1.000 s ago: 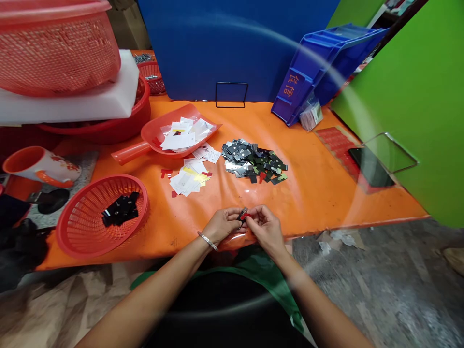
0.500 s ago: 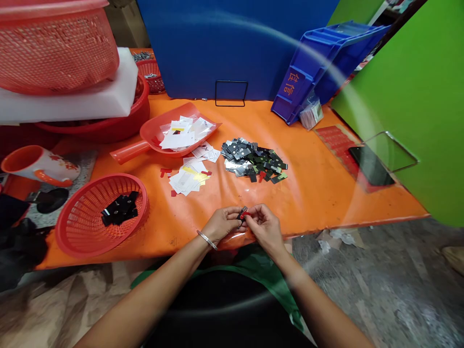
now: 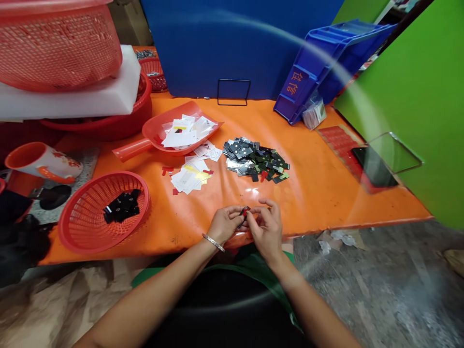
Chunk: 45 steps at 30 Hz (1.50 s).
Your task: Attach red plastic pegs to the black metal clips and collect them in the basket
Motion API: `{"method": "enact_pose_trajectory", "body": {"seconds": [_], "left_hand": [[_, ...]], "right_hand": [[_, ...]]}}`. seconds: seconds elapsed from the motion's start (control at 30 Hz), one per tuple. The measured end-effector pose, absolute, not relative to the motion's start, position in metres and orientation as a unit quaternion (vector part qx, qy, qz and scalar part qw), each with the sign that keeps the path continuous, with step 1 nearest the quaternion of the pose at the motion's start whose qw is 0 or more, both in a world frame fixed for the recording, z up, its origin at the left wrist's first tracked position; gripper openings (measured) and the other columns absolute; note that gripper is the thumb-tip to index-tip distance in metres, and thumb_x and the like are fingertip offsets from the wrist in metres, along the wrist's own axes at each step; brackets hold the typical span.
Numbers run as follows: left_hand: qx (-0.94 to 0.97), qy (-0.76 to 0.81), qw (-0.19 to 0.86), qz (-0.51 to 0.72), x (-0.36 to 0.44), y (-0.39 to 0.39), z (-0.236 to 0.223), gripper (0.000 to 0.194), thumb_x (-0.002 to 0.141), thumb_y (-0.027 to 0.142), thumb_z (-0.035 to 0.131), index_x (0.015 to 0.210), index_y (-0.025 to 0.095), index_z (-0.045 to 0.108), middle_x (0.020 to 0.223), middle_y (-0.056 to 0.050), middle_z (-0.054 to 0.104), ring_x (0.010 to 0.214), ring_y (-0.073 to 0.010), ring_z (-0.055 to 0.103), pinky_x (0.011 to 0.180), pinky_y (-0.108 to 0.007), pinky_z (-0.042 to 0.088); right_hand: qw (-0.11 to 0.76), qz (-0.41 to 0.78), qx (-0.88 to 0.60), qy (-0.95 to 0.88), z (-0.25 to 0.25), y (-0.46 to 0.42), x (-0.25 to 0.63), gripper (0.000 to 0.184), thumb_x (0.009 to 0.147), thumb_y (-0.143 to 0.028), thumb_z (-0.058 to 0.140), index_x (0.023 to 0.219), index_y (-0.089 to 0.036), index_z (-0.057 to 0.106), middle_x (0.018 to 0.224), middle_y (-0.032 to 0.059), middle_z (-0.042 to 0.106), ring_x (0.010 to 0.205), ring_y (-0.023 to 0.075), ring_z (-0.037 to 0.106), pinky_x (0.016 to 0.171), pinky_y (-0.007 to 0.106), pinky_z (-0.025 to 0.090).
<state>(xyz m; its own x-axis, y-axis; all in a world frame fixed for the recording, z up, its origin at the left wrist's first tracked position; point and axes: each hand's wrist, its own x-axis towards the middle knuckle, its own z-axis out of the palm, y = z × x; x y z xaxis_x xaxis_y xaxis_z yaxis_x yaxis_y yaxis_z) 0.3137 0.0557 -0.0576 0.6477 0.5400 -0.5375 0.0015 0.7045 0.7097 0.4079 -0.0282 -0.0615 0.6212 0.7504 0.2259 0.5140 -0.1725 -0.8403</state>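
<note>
My left hand (image 3: 223, 226), with a silver bangle at the wrist, pinches a small black plate (image 3: 241, 217) near the table's front edge. A piece of red film (image 3: 246, 210) shows at the plate's upper end. My right hand (image 3: 267, 231) has its thumb and a finger closed at that film, other fingers raised. Beyond the hands lies a pile of small black and silvery plates (image 3: 253, 157), some with green or red bits. To the left, a red basket (image 3: 83, 220) holds several black plates (image 3: 123, 206).
A red scoop (image 3: 145, 129) holds white papers and plastic pieces. White slips (image 3: 186, 180) and red scraps lie in front of it. On the left are an orange-and-white mug (image 3: 54, 164) and stacked baskets. Blue bins (image 3: 302, 72) and a dark phone-like slab (image 3: 375, 166) sit at right.
My right hand's fingers have lifted and spread a little, while its thumb stays by the film. Less of the red film shows now. The whole view has shifted slightly.
</note>
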Motion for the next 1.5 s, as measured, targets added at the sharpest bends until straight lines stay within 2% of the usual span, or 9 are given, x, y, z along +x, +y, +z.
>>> {"method": "enact_pose_trajectory", "body": {"seconds": [0.17, 0.4, 0.73, 0.97, 1.1, 1.23, 1.3, 1.43, 1.5], "left_hand": [[0.349, 0.393, 0.836, 0.156, 0.314, 0.056, -0.059, 0.021, 0.068, 0.013, 0.072, 0.086, 0.008, 0.062, 0.069, -0.005, 0.068, 0.054, -0.0103, 0.063, 0.059, -0.023, 0.053], [0.351, 0.399, 0.833, 0.155, 0.314, 0.056, -0.058, 0.017, 0.069, 0.010, 0.070, 0.084, 0.008, 0.063, 0.065, -0.004, 0.066, 0.055, -0.0101, 0.063, 0.057, -0.021, 0.052], [0.350, 0.383, 0.839, 0.162, 0.310, 0.055, -0.054, 0.024, 0.066, 0.016, 0.073, 0.087, 0.008, 0.063, 0.069, -0.005, 0.067, 0.060, -0.0116, 0.064, 0.060, -0.022, 0.051], [0.358, 0.382, 0.831, 0.191, 0.308, 0.051, -0.053, 0.028, 0.065, 0.021, 0.075, 0.089, 0.008, 0.065, 0.073, -0.006, 0.070, 0.060, -0.0131, 0.065, 0.066, -0.027, 0.053], [0.370, 0.401, 0.812, 0.205, 0.307, 0.047, -0.052, 0.029, 0.066, 0.021, 0.074, 0.091, 0.010, 0.065, 0.076, -0.006, 0.070, 0.065, -0.0147, 0.066, 0.068, -0.027, 0.054], [0.403, 0.376, 0.806, 0.219, 0.306, 0.044, -0.045, 0.026, 0.070, 0.023, 0.071, 0.092, 0.012, 0.066, 0.081, -0.006, 0.071, 0.071, -0.0156, 0.067, 0.069, -0.026, 0.054], [0.425, 0.361, 0.802, 0.213, 0.304, 0.045, -0.041, 0.027, 0.071, 0.025, 0.070, 0.094, 0.012, 0.066, 0.082, -0.006, 0.071, 0.072, -0.0160, 0.068, 0.070, -0.026, 0.054], [0.462, 0.348, 0.796, 0.179, 0.290, 0.056, -0.028, 0.033, 0.070, 0.031, 0.071, 0.096, 0.011, 0.066, 0.084, -0.009, 0.071, 0.074, -0.0186, 0.068, 0.072, -0.030, 0.055], [0.492, 0.361, 0.772, 0.179, 0.272, 0.069, -0.015, 0.038, 0.068, 0.035, 0.073, 0.096, 0.010, 0.066, 0.085, -0.010, 0.071, 0.075, -0.0197, 0.068, 0.074, -0.032, 0.054]], "right_hand": [[0.491, 0.127, -0.762, -0.403, -0.059, -0.021, 0.414, 0.012, 0.081, -0.029, 0.058, 0.076, -0.017, 0.059, 0.104, 0.0090, 0.049, 0.059, 0.0094, 0.051, 0.052, 0.027, 0.048], [0.503, 0.171, -0.755, -0.384, -0.063, -0.018, 0.420, 0.011, 0.079, -0.029, 0.060, 0.074, -0.019, 0.060, 0.097, 0.0078, 0.051, 0.073, 0.0152, 0.055, 0.054, 0.027, 0.049], [0.489, 0.171, -0.762, -0.389, -0.061, -0.017, 0.421, 0.011, 0.077, -0.028, 0.061, 0.071, -0.020, 0.057, 0.077, 0.0022, 0.053, 0.060, 0.0131, 0.051, 0.055, 0.027, 0.046], [0.490, 0.126, -0.774, -0.380, -0.055, -0.017, 0.411, 0.012, 0.078, -0.029, 0.060, 0.082, -0.019, 0.056, 0.093, 0.0049, 0.051, 0.055, 0.0094, 0.050, 0.053, 0.027, 0.047], [0.534, 0.158, -0.768, -0.316, -0.055, -0.016, 0.419, 0.055, 0.067, -0.034, 0.072, 0.113, -0.021, 0.046, 0.101, 0.0050, 0.054, 0.051, 0.0076, 0.047, 0.050, 0.026, 0.046], [0.557, 0.367, -0.684, -0.296, -0.048, -0.016, 0.424, 0.031, 0.070, -0.045, 0.068, 0.083, -0.018, 0.059, 0.072, 0.0010, 0.059, 0.053, 0.0115, 0.052, 0.051, 0.024, 0.045], [0.573, 0.417, -0.651, -0.272, -0.044, -0.016, 0.423, 0.029, 0.071, -0.046, 0.067, 0.070, -0.018, 0.060, 0.059, -0.0018, 0.055, 0.048, 0.0102, 0.048, 0.046, 0.023, 0.040], [0.562, 0.463, -0.642, -0.240, -0.042, -0.012, 0.422, 0.035, 0.077, -0.051, 0.059, 0.066, -0.018, 0.060, 0.047, -0.0054, 0.044, 0.037, 0.0069, 0.032, 0.037, 0.020, 0.025], [0.544, 0.442, -0.661, -0.268, -0.044, -0.008, 0.430, 0.038, 0.080, -0.052, 0.054, 0.068, -0.017, 0.062, 0.051, -0.0029, 0.049, 0.040, 0.0084, 0.037, 0.039, 0.021, 0.027]]}}
